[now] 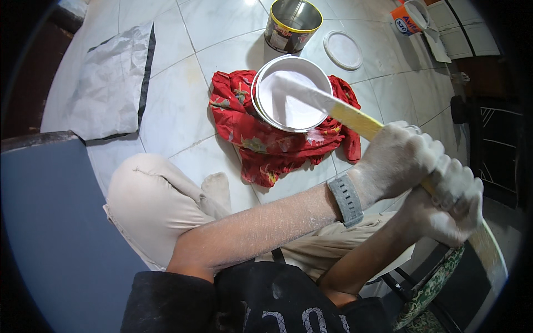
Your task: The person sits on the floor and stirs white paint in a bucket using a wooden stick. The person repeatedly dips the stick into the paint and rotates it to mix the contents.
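Both of my hands are wrapped round a long flat wooden stick (358,120), one behind the other. My left hand (397,161), with a grey watch strap (347,201) at its wrist, grips it nearer the bucket. Further up toward the right edge, my right hand (447,205) is closed on the same stick. The stick's white-coated lower end slants into a white bucket (256,102) of thick white paint-like material (280,102). White residue covers my hands and forearms. Under and around the bucket lies a bunched red floral cloth (255,147).
Behind the bucket stand a yellow-rimmed tin (286,36) and a round white lid (343,50). An orange-and-white bucket (410,19) is far right. A whitish sheet (114,83) lies left on the tiles. A blue-grey panel (50,205) and a green patterned chair (430,291) flank me.
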`<action>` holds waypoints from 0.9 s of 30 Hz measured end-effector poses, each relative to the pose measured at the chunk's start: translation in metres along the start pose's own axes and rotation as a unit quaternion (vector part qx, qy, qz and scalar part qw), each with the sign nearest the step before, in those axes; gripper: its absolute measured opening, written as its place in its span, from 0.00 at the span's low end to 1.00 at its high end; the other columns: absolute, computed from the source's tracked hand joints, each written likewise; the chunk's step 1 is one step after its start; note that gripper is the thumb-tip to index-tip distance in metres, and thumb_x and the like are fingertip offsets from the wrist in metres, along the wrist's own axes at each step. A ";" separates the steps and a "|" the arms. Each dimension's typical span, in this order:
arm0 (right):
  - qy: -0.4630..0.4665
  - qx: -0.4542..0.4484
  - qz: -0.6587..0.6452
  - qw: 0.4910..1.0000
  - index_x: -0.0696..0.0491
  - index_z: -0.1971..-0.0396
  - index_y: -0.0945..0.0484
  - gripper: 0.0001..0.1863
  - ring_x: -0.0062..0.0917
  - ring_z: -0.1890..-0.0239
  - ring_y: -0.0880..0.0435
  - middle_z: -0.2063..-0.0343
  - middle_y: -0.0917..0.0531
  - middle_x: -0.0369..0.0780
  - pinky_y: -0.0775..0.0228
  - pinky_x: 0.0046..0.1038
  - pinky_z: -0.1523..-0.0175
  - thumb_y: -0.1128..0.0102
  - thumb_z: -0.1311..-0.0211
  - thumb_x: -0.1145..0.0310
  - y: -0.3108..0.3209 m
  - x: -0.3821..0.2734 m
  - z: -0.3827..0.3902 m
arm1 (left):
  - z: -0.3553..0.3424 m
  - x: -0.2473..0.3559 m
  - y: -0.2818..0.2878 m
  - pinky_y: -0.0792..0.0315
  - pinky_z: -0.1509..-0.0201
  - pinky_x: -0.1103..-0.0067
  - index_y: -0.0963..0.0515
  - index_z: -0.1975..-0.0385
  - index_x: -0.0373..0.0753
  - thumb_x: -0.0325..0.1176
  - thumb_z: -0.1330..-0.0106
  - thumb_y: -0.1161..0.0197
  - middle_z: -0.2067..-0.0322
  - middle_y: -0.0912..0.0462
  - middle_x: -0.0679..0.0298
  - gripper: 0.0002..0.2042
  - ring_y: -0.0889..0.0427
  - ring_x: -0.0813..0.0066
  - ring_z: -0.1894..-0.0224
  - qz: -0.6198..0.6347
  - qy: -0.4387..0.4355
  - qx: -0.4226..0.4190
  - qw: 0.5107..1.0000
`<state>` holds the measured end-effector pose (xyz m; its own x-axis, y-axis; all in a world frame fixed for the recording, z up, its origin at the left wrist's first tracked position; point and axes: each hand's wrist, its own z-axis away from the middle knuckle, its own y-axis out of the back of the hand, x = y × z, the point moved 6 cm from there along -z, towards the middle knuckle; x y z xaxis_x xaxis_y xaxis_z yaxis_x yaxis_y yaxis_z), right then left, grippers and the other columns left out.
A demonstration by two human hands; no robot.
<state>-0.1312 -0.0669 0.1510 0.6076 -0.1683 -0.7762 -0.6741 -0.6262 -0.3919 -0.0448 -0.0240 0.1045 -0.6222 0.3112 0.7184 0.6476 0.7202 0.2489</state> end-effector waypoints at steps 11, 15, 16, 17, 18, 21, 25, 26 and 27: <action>-0.005 -0.055 0.034 0.998 0.45 0.85 0.44 0.14 0.16 0.85 0.45 0.87 0.43 0.30 0.51 0.21 0.74 0.57 0.42 0.61 -0.005 0.045 0.005 | 0.012 -0.038 -0.003 0.22 0.64 0.70 0.24 0.79 0.42 0.29 0.50 0.35 0.78 0.19 0.62 0.04 0.16 0.62 0.71 -0.016 0.034 0.014 0.999; -0.024 0.037 0.112 0.993 0.45 0.86 0.46 0.15 0.16 0.86 0.50 0.89 0.47 0.30 0.56 0.22 0.77 0.58 0.40 0.63 0.005 0.090 0.007 | 0.026 -0.079 -0.006 0.22 0.66 0.71 0.22 0.77 0.41 0.31 0.52 0.31 0.78 0.17 0.59 0.06 0.15 0.60 0.72 0.030 0.156 -0.072 0.985; -0.071 0.055 0.093 0.992 0.45 0.87 0.48 0.16 0.16 0.86 0.50 0.90 0.48 0.30 0.56 0.23 0.77 0.57 0.41 0.65 0.001 0.097 0.007 | 0.029 -0.085 -0.006 0.22 0.67 0.71 0.21 0.76 0.40 0.31 0.52 0.30 0.78 0.17 0.58 0.07 0.15 0.60 0.72 0.040 0.179 -0.089 0.979; -0.085 0.067 0.083 0.991 0.45 0.87 0.48 0.17 0.16 0.86 0.51 0.90 0.48 0.30 0.56 0.23 0.77 0.57 0.41 0.65 0.002 0.098 0.006 | 0.031 -0.090 -0.007 0.22 0.67 0.71 0.21 0.75 0.40 0.31 0.52 0.30 0.78 0.17 0.57 0.07 0.15 0.60 0.72 0.051 0.202 -0.107 0.972; -0.100 0.078 0.071 0.989 0.45 0.87 0.48 0.17 0.16 0.86 0.51 0.90 0.48 0.30 0.56 0.24 0.77 0.56 0.41 0.65 0.002 0.101 0.006 | 0.031 -0.090 -0.007 0.21 0.66 0.70 0.20 0.75 0.40 0.31 0.52 0.29 0.78 0.17 0.56 0.07 0.14 0.61 0.72 -0.023 0.193 -0.132 0.972; -0.120 0.106 0.041 0.986 0.45 0.87 0.48 0.17 0.16 0.87 0.50 0.91 0.47 0.30 0.53 0.21 0.78 0.57 0.40 0.65 0.001 0.103 0.004 | 0.031 -0.091 -0.005 0.21 0.67 0.70 0.19 0.73 0.41 0.32 0.52 0.29 0.79 0.18 0.55 0.08 0.14 0.60 0.72 -0.035 0.207 -0.160 0.965; -0.090 0.107 0.002 0.990 0.45 0.87 0.47 0.17 0.15 0.88 0.49 0.90 0.46 0.30 0.54 0.20 0.80 0.57 0.40 0.64 0.002 0.088 -0.002 | 0.023 -0.072 0.005 0.21 0.67 0.69 0.20 0.75 0.41 0.32 0.50 0.32 0.78 0.17 0.57 0.06 0.15 0.59 0.72 -0.015 0.167 -0.118 0.979; -0.075 0.097 -0.005 0.992 0.45 0.87 0.47 0.17 0.15 0.89 0.48 0.90 0.46 0.30 0.53 0.19 0.80 0.57 0.40 0.64 0.003 0.081 -0.003 | 0.019 -0.064 0.007 0.21 0.67 0.69 0.21 0.75 0.41 0.32 0.49 0.33 0.78 0.17 0.57 0.05 0.15 0.59 0.72 -0.023 0.140 -0.103 0.984; -0.061 0.072 -0.023 0.995 0.44 0.87 0.46 0.17 0.15 0.89 0.48 0.90 0.46 0.30 0.54 0.19 0.81 0.57 0.40 0.64 -0.001 0.073 -0.005 | 0.014 -0.056 0.010 0.21 0.67 0.69 0.21 0.75 0.41 0.32 0.48 0.34 0.78 0.17 0.58 0.05 0.15 0.59 0.72 -0.034 0.114 -0.088 0.989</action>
<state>-0.0839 -0.0828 0.0969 0.5896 -0.0431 -0.8065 -0.7056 -0.5134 -0.4884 -0.0096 -0.0253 0.0583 -0.5643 0.1043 0.8189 0.6868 0.6097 0.3957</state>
